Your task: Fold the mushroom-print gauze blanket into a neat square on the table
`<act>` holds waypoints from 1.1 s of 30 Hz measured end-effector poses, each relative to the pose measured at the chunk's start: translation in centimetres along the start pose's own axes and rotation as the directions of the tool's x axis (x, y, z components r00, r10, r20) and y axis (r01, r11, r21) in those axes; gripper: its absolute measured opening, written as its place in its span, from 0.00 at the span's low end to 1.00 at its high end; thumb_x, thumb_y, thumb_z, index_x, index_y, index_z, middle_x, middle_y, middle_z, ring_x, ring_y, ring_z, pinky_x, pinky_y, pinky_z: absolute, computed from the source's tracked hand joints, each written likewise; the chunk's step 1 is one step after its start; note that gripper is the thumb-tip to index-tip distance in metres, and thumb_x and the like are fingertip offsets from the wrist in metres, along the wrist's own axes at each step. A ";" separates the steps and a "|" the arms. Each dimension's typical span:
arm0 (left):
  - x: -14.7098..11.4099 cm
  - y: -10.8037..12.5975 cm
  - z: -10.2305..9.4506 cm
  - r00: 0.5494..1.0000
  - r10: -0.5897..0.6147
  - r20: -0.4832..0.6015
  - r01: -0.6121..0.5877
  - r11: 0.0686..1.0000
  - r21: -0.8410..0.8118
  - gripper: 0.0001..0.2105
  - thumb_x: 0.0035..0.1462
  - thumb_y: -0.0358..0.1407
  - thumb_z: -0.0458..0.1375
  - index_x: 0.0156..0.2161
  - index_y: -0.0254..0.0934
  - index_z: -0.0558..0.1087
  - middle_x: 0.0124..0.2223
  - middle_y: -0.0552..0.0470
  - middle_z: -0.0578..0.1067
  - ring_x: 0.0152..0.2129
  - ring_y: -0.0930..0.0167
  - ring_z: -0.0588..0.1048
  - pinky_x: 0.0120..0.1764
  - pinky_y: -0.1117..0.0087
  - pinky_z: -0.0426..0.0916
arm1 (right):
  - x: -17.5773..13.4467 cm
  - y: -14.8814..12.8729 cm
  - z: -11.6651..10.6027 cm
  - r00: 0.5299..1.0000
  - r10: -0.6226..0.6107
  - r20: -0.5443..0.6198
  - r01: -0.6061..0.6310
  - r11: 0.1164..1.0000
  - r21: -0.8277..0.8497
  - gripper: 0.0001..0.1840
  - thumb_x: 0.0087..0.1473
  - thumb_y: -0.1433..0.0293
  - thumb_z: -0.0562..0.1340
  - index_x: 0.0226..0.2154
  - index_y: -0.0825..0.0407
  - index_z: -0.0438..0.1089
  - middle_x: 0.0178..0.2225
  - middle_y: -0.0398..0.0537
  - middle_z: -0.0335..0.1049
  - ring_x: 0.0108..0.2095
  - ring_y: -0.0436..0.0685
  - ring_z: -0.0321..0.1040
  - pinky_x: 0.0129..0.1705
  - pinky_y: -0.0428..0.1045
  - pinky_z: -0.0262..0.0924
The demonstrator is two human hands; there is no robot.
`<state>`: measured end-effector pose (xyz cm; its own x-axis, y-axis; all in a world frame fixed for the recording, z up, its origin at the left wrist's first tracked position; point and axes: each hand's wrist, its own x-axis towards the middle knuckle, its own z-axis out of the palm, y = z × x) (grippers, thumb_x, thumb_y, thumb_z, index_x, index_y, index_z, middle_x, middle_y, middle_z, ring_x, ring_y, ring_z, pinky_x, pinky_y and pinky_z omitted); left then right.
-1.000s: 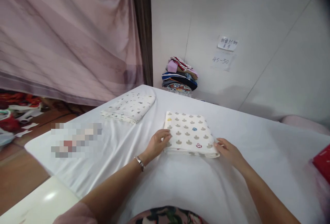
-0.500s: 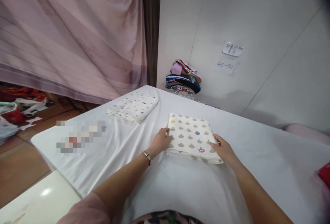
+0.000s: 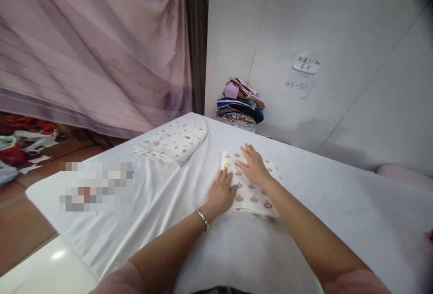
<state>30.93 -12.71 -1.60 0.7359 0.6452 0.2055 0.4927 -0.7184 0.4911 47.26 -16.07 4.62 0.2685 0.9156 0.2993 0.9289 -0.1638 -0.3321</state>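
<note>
In front of me a folded white cloth [image 3: 252,197] lies flat, printed with grey rabbit-like shapes and a few coloured ones. My left hand [image 3: 221,192] rests on its left side, fingers stretched out. Higher up on the same cloth lies my right hand [image 3: 255,167], its fingers spread near the far edge. Both palms face down and neither hand grips anything. A bracelet circles the left wrist. Farther left is a second folded white cloth [image 3: 174,143] with small dark prints, apart from both hands.
A white sheet [image 3: 162,213] with wrinkles covers the table. A stack of folded fabrics [image 3: 240,104] stands by the wall beyond the far edge. A pink curtain [image 3: 101,50] hangs at the left. One patch on the table's left is blurred out.
My right hand has left the cloth's right edge and moved left and up onto its top. My left hand has slid from the left edge onto the cloth and flattened.
</note>
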 end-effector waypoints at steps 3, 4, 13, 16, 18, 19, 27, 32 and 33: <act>-0.1 -0.3 0.1 1.000 0.001 -0.003 -0.001 1.000 0.005 0.25 0.59 0.39 0.46 0.60 0.30 0.58 0.65 0.39 0.50 0.63 0.59 0.47 0.59 0.55 0.53 | 2.6 -1.4 3.0 0.988 -0.027 0.152 0.037 0.997 -0.062 0.31 0.59 0.59 0.48 0.62 0.52 0.48 0.66 0.51 0.39 0.65 0.60 0.30 0.62 0.62 0.28; -0.1 -0.4 0.1 1.000 0.004 -0.013 -0.004 1.000 0.003 0.25 0.59 0.38 0.46 0.60 0.31 0.57 0.65 0.40 0.50 0.63 0.59 0.48 0.60 0.55 0.53 | 3.1 -1.4 4.0 0.974 -0.006 0.226 0.024 0.997 -0.076 0.31 0.60 0.59 0.47 0.63 0.52 0.47 0.66 0.51 0.39 0.65 0.60 0.31 0.62 0.62 0.27; -0.3 -0.5 -0.1 0.999 0.023 -0.036 -0.023 1.000 -0.011 0.26 0.58 0.37 0.47 0.61 0.35 0.57 0.65 0.45 0.52 0.62 0.60 0.51 0.59 0.55 0.55 | 3.3 -0.2 6.1 0.934 0.040 0.355 -0.015 0.997 -0.073 0.33 0.60 0.56 0.42 0.64 0.52 0.42 0.66 0.49 0.39 0.65 0.56 0.31 0.62 0.60 0.24; -0.3 -0.4 -0.4 0.999 0.027 -0.023 -0.027 1.000 -0.014 0.25 0.58 0.36 0.46 0.61 0.33 0.57 0.65 0.44 0.52 0.62 0.61 0.50 0.59 0.56 0.54 | 3.0 -0.8 5.8 0.926 0.094 0.365 -0.081 0.995 -0.052 0.31 0.60 0.58 0.45 0.63 0.51 0.45 0.66 0.50 0.38 0.65 0.58 0.32 0.62 0.61 0.27; -0.3 -0.4 -0.4 0.999 0.041 -0.030 -0.042 0.999 -0.015 0.25 0.58 0.36 0.45 0.61 0.33 0.57 0.65 0.44 0.53 0.62 0.62 0.50 0.60 0.56 0.54 | 2.7 -1.2 5.9 0.928 0.132 0.349 -0.126 0.991 -0.041 0.30 0.60 0.60 0.45 0.62 0.51 0.47 0.66 0.50 0.37 0.65 0.59 0.32 0.62 0.62 0.29; -0.3 -0.5 -0.3 0.998 0.048 -0.036 -0.049 0.999 -0.013 0.25 0.58 0.36 0.45 0.61 0.33 0.58 0.65 0.44 0.53 0.62 0.62 0.50 0.60 0.56 0.54 | 2.5 -1.4 5.9 0.931 0.141 0.336 -0.137 0.990 -0.035 0.29 0.60 0.61 0.45 0.62 0.50 0.47 0.66 0.50 0.37 0.65 0.59 0.32 0.62 0.62 0.29; 0.0 -1.5 0.5 0.995 0.073 -0.072 -0.073 0.997 0.002 0.22 0.59 0.37 0.46 0.57 0.34 0.62 0.64 0.42 0.56 0.62 0.60 0.52 0.59 0.55 0.55 | -0.4 2.1 3.0 0.947 0.168 0.274 -0.158 0.986 -0.060 0.26 0.57 0.62 0.51 0.58 0.48 0.57 0.65 0.51 0.41 0.65 0.60 0.34 0.62 0.60 0.32; 0.1 -1.4 0.6 0.997 0.048 -0.064 -0.048 0.999 -0.002 0.21 0.59 0.37 0.47 0.57 0.33 0.63 0.64 0.42 0.56 0.62 0.58 0.52 0.59 0.55 0.55 | -4.1 9.3 -0.2 0.862 0.498 0.098 -0.500 0.866 -0.006 0.29 0.55 0.62 0.54 0.59 0.52 0.56 0.63 0.55 0.47 0.63 0.63 0.42 0.61 0.58 0.42; 0.1 -1.4 0.7 0.997 0.051 -0.062 -0.051 0.999 -0.004 0.21 0.59 0.37 0.46 0.56 0.32 0.62 0.64 0.41 0.55 0.62 0.58 0.51 0.59 0.55 0.54 | -4.9 10.3 -0.6 0.827 0.555 0.091 -0.561 0.826 0.064 0.30 0.55 0.61 0.55 0.59 0.52 0.56 0.62 0.55 0.51 0.61 0.63 0.47 0.60 0.57 0.45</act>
<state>30.58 -11.81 -2.84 0.7298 0.6228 0.2820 0.4527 -0.7493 0.4833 55.65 -22.43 0.26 0.7142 0.6997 -0.0178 0.5999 -0.6251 -0.4993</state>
